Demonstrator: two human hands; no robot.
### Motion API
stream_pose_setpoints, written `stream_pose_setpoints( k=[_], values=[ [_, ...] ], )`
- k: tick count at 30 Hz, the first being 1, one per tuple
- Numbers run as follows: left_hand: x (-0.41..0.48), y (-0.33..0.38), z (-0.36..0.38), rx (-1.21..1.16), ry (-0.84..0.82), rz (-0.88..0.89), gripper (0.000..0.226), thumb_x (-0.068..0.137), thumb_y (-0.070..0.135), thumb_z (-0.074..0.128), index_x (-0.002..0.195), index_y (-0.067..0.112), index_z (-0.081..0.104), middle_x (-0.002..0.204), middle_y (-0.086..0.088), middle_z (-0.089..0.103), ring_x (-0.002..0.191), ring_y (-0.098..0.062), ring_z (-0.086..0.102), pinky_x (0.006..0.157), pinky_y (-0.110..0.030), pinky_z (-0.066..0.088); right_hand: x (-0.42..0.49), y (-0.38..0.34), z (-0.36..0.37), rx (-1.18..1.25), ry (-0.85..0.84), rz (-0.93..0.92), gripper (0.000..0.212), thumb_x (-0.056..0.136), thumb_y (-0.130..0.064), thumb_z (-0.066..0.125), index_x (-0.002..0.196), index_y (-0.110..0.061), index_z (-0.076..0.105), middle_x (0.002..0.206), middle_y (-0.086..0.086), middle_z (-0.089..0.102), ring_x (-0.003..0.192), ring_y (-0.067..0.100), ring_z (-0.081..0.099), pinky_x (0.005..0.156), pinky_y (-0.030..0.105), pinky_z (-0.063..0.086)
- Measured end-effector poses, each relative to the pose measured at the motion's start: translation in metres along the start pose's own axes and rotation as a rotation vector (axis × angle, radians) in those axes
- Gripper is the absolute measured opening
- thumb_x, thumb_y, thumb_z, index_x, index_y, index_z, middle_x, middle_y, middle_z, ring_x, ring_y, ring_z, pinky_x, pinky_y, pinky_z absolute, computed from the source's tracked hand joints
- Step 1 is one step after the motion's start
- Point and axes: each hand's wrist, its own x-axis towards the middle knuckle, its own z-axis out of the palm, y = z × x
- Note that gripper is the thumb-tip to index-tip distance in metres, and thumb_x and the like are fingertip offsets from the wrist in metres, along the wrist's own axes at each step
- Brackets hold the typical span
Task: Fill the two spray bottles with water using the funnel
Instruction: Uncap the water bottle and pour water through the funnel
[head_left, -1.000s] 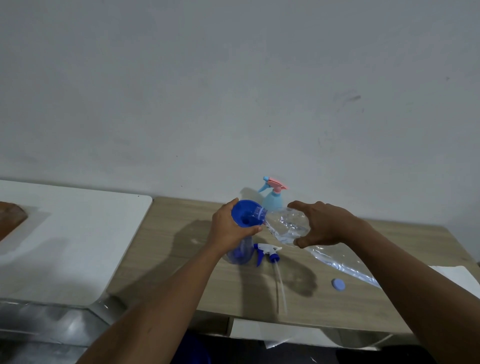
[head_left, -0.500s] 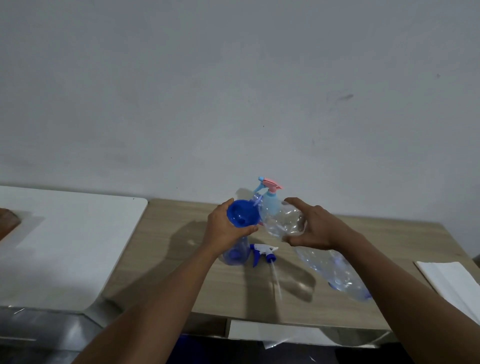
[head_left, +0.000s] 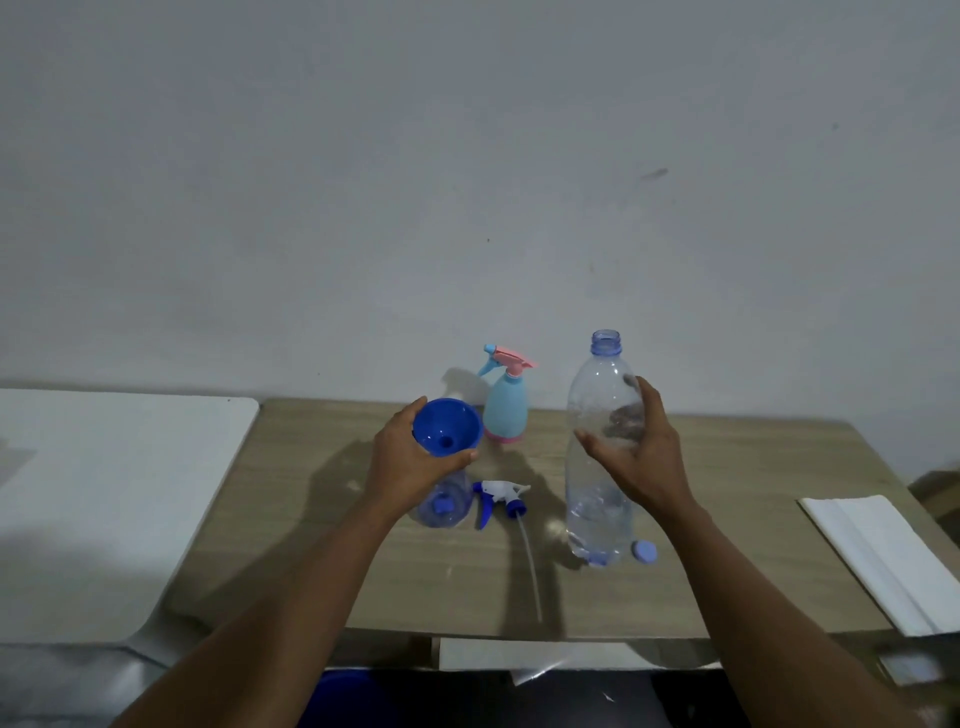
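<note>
A white board (head_left: 104, 493) is lying at far left, beside the wooden table (head_left: 727, 519). A person's left grip (head_left: 410, 462) is clasping the blue funnel (head_left: 447, 426) above the clear spray bottle (head_left: 444, 506), which is standing on the table. Just behind, the pale-blue spray bottle (head_left: 505, 410) with a pink trigger is standing upright near the wall. A white-and-blue spray head (head_left: 498, 499) is lying on the table, its tube pointing toward the person. The right grip (head_left: 639, 457) is wrapping around the upright, uncapped water bottle (head_left: 597, 467). A blue cap (head_left: 644, 551) is lying just beside its base. A folded white sheet (head_left: 872, 556) is resting at far right.
</note>
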Motion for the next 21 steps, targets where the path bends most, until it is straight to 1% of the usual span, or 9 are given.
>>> stream_pose_setpoints(
  k=[3, 7, 12, 14, 16, 18, 20, 21],
  values=[
    [0.001, 0.001, -0.003, -0.026, 0.013, 0.014, 0.094, 0.054, 0.034, 0.095, 0.135, 0.017, 0.051, 0.123, 0.005, 0.061, 0.110, -0.013, 0.058, 0.092, -0.023, 0.045, -0.002, 0.003, 0.002, -0.009, 0.046, 0.008, 0.093, 0.070, -0.041, 0.087, 0.144, -0.035, 0.032, 0.113, -0.001, 0.063, 0.098, 0.014, 0.065, 0.083, 0.035, 0.057],
    [0.001, 0.001, -0.005, -0.055, 0.021, 0.024, 0.092, 0.052, 0.034, 0.096, 0.132, 0.018, 0.054, 0.119, 0.006, 0.063, 0.108, -0.013, 0.060, 0.092, -0.027, 0.050, -0.007, 0.003, 0.005, 0.009, 0.114, -0.007, 0.092, 0.070, -0.039, 0.087, 0.144, -0.032, 0.033, 0.116, -0.008, 0.060, 0.102, 0.012, 0.061, 0.088, 0.036, 0.055],
    [-0.001, -0.002, -0.002, -0.052, 0.038, 0.023, 0.096, 0.052, 0.035, 0.096, 0.135, 0.018, 0.052, 0.123, 0.005, 0.062, 0.111, -0.013, 0.060, 0.096, -0.032, 0.052, -0.008, 0.014, 0.003, 0.078, 0.130, 0.014, 0.095, 0.068, -0.039, 0.088, 0.144, -0.032, 0.032, 0.122, -0.010, 0.058, 0.107, 0.013, 0.063, 0.086, 0.047, 0.058],
    [-0.001, -0.002, -0.002, -0.052, 0.037, 0.015, 0.097, 0.051, 0.037, 0.096, 0.135, 0.019, 0.052, 0.124, 0.005, 0.062, 0.111, -0.012, 0.060, 0.097, -0.034, 0.052, -0.009, 0.016, 0.000, 0.092, 0.113, 0.018, 0.097, 0.067, -0.040, 0.089, 0.145, -0.033, 0.032, 0.122, -0.011, 0.058, 0.109, 0.012, 0.062, 0.085, 0.049, 0.058],
    [-0.002, -0.002, -0.002, -0.046, 0.034, 0.014, 0.097, 0.049, 0.040, 0.096, 0.134, 0.021, 0.052, 0.123, 0.006, 0.063, 0.111, -0.012, 0.060, 0.097, -0.037, 0.053, -0.009, 0.019, -0.001, 0.105, 0.098, 0.028, 0.099, 0.065, -0.038, 0.091, 0.145, -0.033, 0.032, 0.125, -0.010, 0.057, 0.112, 0.012, 0.060, 0.088, 0.046, 0.058],
    [-0.002, -0.002, -0.001, -0.033, 0.036, 0.014, 0.098, 0.048, 0.043, 0.095, 0.134, 0.022, 0.052, 0.124, 0.006, 0.062, 0.112, -0.012, 0.060, 0.096, -0.038, 0.053, -0.015, 0.021, 0.002, 0.118, 0.117, 0.054, 0.104, 0.061, -0.036, 0.093, 0.144, -0.030, 0.032, 0.132, -0.008, 0.051, 0.117, 0.012, 0.055, 0.092, 0.037, 0.055],
    [-0.002, -0.002, -0.001, -0.028, 0.037, 0.018, 0.100, 0.047, 0.045, 0.095, 0.134, 0.021, 0.052, 0.125, 0.006, 0.062, 0.112, -0.013, 0.060, 0.097, -0.038, 0.053, -0.029, 0.023, 0.008, 0.090, 0.226, 0.068, 0.100, 0.059, -0.040, 0.093, 0.138, -0.024, 0.035, 0.130, -0.005, 0.045, 0.114, 0.014, 0.052, 0.090, 0.029, 0.048],
    [-0.002, -0.002, -0.001, -0.029, 0.033, 0.018, 0.101, 0.047, 0.046, 0.095, 0.134, 0.022, 0.052, 0.125, 0.006, 0.062, 0.112, -0.012, 0.060, 0.097, -0.037, 0.053, -0.039, 0.023, 0.014, 0.072, 0.305, 0.050, 0.092, 0.061, -0.045, 0.090, 0.132, -0.020, 0.038, 0.124, -0.002, 0.044, 0.108, 0.015, 0.051, 0.087, 0.027, 0.046]
  ],
)
